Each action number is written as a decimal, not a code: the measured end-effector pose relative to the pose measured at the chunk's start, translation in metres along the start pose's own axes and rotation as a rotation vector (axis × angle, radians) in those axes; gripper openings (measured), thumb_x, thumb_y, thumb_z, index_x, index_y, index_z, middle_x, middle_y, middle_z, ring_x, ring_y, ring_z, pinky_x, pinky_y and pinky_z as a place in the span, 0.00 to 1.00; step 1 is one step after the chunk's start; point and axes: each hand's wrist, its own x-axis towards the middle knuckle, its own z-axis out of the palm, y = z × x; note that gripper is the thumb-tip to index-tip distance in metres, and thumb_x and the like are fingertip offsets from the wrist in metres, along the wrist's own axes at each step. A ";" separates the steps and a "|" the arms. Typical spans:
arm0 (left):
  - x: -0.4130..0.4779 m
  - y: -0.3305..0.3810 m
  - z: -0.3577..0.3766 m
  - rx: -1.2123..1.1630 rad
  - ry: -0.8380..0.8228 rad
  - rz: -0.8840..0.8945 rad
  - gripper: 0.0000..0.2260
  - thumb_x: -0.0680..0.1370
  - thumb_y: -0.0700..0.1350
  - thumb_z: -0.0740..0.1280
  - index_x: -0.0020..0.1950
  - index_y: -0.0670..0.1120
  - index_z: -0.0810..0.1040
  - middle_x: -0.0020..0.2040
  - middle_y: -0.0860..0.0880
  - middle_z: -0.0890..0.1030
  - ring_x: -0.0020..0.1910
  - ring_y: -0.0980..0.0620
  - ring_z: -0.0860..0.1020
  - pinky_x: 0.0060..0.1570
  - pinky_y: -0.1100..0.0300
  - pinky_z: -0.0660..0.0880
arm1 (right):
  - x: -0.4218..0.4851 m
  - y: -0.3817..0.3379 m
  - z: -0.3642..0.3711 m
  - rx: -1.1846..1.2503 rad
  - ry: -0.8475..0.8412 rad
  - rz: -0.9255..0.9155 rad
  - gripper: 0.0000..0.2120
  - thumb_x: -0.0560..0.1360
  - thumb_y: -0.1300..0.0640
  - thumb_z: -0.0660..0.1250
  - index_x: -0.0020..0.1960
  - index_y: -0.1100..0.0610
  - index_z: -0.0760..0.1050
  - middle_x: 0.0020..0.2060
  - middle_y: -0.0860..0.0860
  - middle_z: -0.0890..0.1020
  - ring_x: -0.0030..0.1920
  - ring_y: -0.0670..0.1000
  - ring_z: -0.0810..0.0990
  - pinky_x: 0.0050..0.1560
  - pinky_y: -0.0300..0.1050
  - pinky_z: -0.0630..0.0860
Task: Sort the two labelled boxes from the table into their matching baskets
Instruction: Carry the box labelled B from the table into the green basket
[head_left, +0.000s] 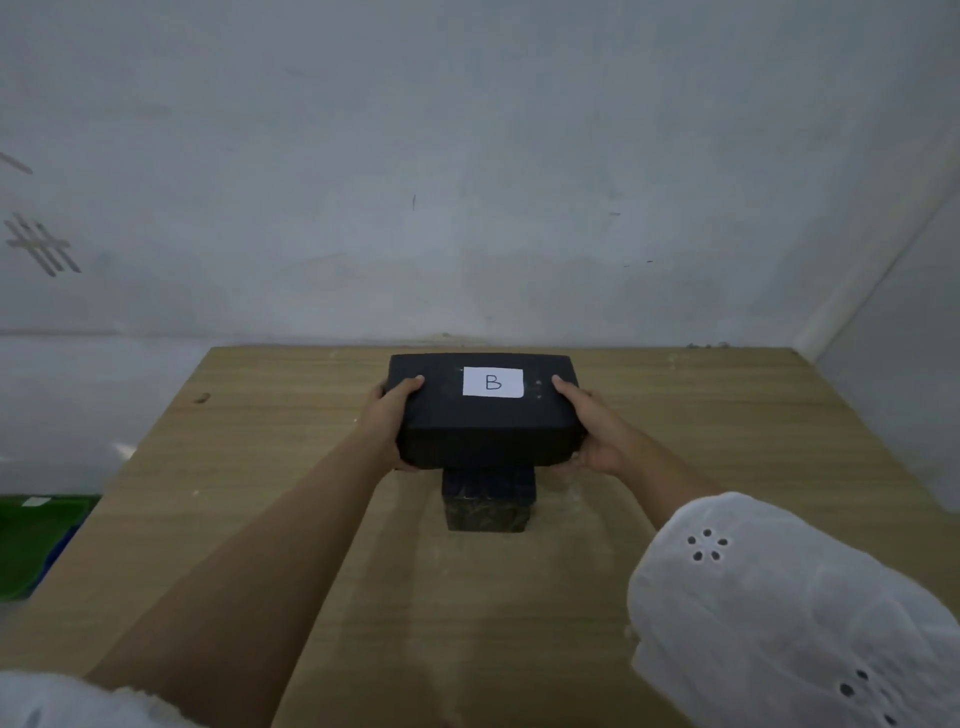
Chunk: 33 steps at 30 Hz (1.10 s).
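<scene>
A black box (483, 431) with a white label marked B on top is held above the wooden table (727, 441). My left hand (392, 415) grips its left end, thumb on top. At the right end, my right hand (589, 431) does the same. Below and nearer to me, a smaller black box (488, 506) stands on the table, its top partly hidden by the B box; no label shows on it. A green basket (36, 540) sits low at the far left, beside the table, with a white tag at its rim.
A blue edge (57, 551) shows beside the green basket. A grey wall stands right behind the table's far edge, and another wall closes in on the right. White sleeves fill the bottom corners of the view.
</scene>
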 end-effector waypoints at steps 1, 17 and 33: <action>-0.001 0.002 0.001 -0.007 -0.011 0.023 0.22 0.73 0.52 0.68 0.65 0.56 0.68 0.55 0.46 0.73 0.43 0.43 0.73 0.34 0.45 0.73 | -0.002 0.001 0.000 0.028 -0.003 -0.009 0.24 0.74 0.44 0.68 0.62 0.51 0.63 0.58 0.54 0.74 0.53 0.59 0.77 0.37 0.59 0.78; -0.100 0.132 -0.033 -0.066 -0.377 0.763 0.24 0.76 0.45 0.66 0.70 0.57 0.63 0.68 0.52 0.71 0.60 0.49 0.76 0.40 0.52 0.81 | -0.123 -0.125 0.045 0.074 -0.106 -0.787 0.19 0.77 0.48 0.62 0.67 0.45 0.66 0.59 0.47 0.78 0.58 0.52 0.78 0.54 0.58 0.76; -0.119 0.139 -0.111 0.088 -0.187 0.411 0.15 0.76 0.54 0.64 0.62 0.54 0.71 0.56 0.48 0.75 0.52 0.46 0.74 0.40 0.44 0.77 | -0.169 -0.107 0.109 0.089 -0.042 -0.299 0.12 0.72 0.46 0.68 0.49 0.53 0.74 0.48 0.54 0.80 0.48 0.57 0.77 0.57 0.62 0.72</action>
